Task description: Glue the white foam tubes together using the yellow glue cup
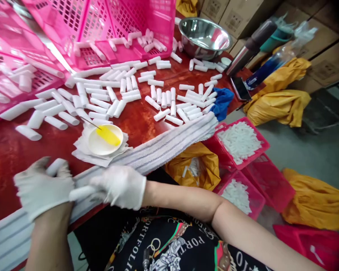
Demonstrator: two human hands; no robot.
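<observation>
I use the white dish [93, 146] as my mark. Left of it and nearer me, my left hand [43, 188] pinches a white tube [55, 166]. On its near side, my right hand [121, 186] curls round a second tube [80, 192], fingertips hard to see. I'd grip softly so neither tube gets squashed.

Black shirt [186, 246]: white capitals "PORT" and "ORTFOL". Cardboard box [238, 17]: print too blurred to read.

left hand [45, 192] and right hand [123, 187] white-gloved; black top [186, 246], white lettering [198, 241], red-green stripes [177, 232].
</observation>
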